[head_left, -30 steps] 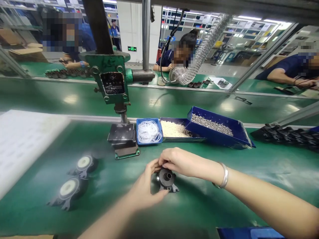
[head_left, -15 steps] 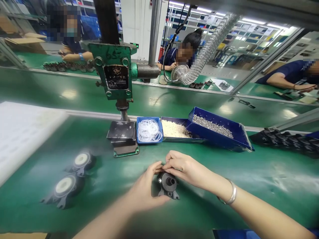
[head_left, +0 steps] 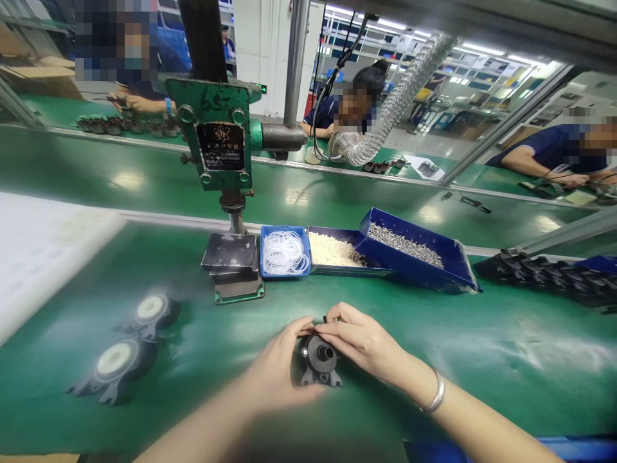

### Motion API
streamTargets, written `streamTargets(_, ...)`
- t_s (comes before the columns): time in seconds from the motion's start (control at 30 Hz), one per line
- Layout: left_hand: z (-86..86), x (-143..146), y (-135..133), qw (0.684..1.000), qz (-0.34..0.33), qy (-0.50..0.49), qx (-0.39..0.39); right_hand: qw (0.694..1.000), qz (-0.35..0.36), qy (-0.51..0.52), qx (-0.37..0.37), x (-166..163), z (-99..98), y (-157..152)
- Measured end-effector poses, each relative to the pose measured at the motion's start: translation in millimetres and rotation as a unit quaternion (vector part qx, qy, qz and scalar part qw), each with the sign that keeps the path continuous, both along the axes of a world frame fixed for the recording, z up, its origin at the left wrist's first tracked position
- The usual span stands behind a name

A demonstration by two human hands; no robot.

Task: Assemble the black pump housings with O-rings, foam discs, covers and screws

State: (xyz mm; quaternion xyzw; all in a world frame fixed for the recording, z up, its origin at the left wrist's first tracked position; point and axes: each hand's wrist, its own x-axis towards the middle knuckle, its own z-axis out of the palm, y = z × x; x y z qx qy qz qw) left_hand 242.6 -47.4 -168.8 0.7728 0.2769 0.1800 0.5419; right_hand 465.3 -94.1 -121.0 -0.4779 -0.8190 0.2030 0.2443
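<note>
A round black plastic housing with a short spout and forked feet rests on the green bench in front of me. My left hand curls around its left side, thumb along the near edge and fingers at the back. At the housing's far rim, the fingertips of my right hand are pinched together. Whatever they hold, if anything, is hidden. One small shiny screw head shows on the housing's left side. Two similar black housings with white round centres, one nearer and one farther, lie to the left.
A green press stands behind, above a black block. Beside it are a blue tray of clear rings, a bin of cream pieces and a tilted blue bin of screws. Black parts line the right; people sit across.
My right hand has shifted slightly down along the housing's far rim, its index finger bending more. The whole view has drifted a little left. My left hand stays around the housing.
</note>
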Motion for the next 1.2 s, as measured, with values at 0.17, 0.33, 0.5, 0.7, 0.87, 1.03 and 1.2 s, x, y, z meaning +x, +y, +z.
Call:
streamTargets(0.17,0.0,-0.1,-2.9,1.0,0.009,0.0,0.019,0.965,-0.182,0.141,-0.129,6.2,4.3,8.0)
streamTargets(0.33,-5.6,-0.4,-4.4,0.998,0.039,-0.005,0.051,0.842,-0.251,0.341,-0.334,19.3,8.9,16.0)
streamTargets(0.5,-11.6,-0.7,-1.8,0.993,0.091,-0.024,0.078,0.837,-0.24,0.371,-0.322,18.4,16.6,18.2)
streamTargets(0.7,-10.2,-2.0,-0.1,0.991,0.047,-0.023,0.122,0.853,-0.251,0.391,-0.238,4.9,14.8,8.7)
streamTargets(0.87,-11.7,-0.4,-0.9,0.987,0.049,-0.02,0.154,0.838,-0.29,0.405,-0.224,-5.0,-5.9,0.3)
streamTargets(1.03,-12.5,-0.5,0.6,0.984,0.049,-0.027,0.172,0.882,-0.31,0.3,-0.188,0.1,-33.3,-2.4)
streamTargets(1.2,-13.8,-1.4,2.3,0.979,0.066,-0.023,0.19,0.926,-0.243,0.217,-0.19,5.5,-36.2,-30.5)
